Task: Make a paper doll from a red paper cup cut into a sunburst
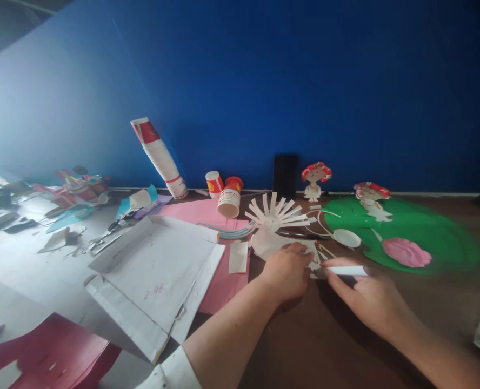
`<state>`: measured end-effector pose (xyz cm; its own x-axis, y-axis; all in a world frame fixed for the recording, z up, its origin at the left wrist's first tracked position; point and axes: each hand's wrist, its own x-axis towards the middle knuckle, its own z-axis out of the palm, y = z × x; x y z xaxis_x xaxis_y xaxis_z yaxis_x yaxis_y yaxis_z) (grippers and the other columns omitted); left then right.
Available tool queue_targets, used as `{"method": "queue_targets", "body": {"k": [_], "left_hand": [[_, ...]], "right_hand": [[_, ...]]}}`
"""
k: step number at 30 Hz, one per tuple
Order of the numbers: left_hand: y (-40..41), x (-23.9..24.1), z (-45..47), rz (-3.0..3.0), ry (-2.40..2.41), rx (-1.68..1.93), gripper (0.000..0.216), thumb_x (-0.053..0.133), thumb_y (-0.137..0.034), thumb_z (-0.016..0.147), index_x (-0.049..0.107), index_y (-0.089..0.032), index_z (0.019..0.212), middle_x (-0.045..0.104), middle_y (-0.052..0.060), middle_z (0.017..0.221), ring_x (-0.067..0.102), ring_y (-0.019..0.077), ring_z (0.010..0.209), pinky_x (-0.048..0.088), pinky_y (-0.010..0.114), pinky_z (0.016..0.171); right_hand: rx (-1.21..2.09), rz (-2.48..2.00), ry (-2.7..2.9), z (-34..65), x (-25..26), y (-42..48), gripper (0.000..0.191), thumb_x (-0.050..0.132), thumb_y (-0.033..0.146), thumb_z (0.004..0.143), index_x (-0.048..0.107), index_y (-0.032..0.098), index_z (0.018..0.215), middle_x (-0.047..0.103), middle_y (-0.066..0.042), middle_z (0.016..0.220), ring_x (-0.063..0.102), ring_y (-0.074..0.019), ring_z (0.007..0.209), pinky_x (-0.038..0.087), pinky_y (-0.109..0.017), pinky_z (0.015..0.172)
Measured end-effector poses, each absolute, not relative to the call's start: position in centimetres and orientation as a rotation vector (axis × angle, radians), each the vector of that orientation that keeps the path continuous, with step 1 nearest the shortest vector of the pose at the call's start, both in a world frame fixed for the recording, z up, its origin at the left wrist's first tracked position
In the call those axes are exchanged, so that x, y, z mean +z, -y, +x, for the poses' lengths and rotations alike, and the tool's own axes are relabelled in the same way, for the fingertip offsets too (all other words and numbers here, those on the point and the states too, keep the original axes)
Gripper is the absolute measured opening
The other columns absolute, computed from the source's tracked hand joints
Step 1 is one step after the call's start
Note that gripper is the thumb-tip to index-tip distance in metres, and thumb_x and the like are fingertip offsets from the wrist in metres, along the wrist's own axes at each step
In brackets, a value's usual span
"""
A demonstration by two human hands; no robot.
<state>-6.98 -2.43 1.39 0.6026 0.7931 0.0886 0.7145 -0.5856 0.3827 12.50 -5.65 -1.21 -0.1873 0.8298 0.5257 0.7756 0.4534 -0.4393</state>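
Note:
My left hand rests on the brown table with its fingers curled over a small white paper cut-out. My right hand lies just to the right, pinching a white stick-like tube that points left toward the cut-out. Right behind my hands lies a white paper cup cut into spread strips, with a white cup piece below it. A small white disc sits to the right of it.
A green paper oval carries a pink shape and paper-cup figures. Another figure, a cup stack, loose cups, pink paper and a white cardboard folder lie left. A red chair stands below.

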Motion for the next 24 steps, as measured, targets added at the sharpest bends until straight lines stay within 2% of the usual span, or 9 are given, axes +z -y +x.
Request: {"method": "queue_targets", "body": {"k": [7,12,19,24], "left_hand": [[2.4,1.3,-7.0,2.522,-1.215,0.359,0.035,0.048,-0.022,0.089,0.064,-0.019,0.120,0.060,0.008,0.133,0.057,0.0260,0.120,0.049,0.038,0.102],[2.4,1.2,-7.1,2.525,-1.199,0.349,0.037,0.045,-0.019,0.091,0.063,-0.020,0.122,0.059,0.008,0.134,0.058,0.0255,0.118,0.050,0.038,0.100],[2.0,1.2,-7.3,2.528,-1.172,0.302,0.043,0.049,-0.013,0.085,0.061,-0.021,0.126,0.056,0.009,0.140,0.054,0.0256,0.126,0.048,0.036,0.102],[1.8,0.9,-7.5,2.541,-1.144,0.303,0.043,0.051,-0.011,0.083,0.062,-0.020,0.123,0.056,0.009,0.139,0.056,0.0251,0.124,0.049,0.035,0.100]], "right_hand": [[0.165,-1.457,1.810,13.1,-1.1,5.8,0.030,0.054,0.049,0.089,0.073,0.027,0.090,0.079,-0.001,0.092,0.075,-0.0243,0.090,0.059,-0.034,0.079],[0.194,-1.440,1.842,13.2,-1.0,5.8,0.027,0.054,0.046,0.089,0.073,0.027,0.090,0.079,0.000,0.092,0.075,-0.0232,0.089,0.058,-0.032,0.078],[0.226,-1.404,1.883,13.0,-0.4,6.1,0.023,0.056,0.043,0.088,0.073,0.027,0.088,0.079,0.000,0.090,0.075,-0.0217,0.083,0.058,-0.030,0.075],[0.230,-1.402,1.900,13.0,0.0,6.4,0.021,0.056,0.042,0.089,0.072,0.028,0.090,0.079,0.000,0.090,0.074,-0.0214,0.082,0.057,-0.030,0.075]]}}
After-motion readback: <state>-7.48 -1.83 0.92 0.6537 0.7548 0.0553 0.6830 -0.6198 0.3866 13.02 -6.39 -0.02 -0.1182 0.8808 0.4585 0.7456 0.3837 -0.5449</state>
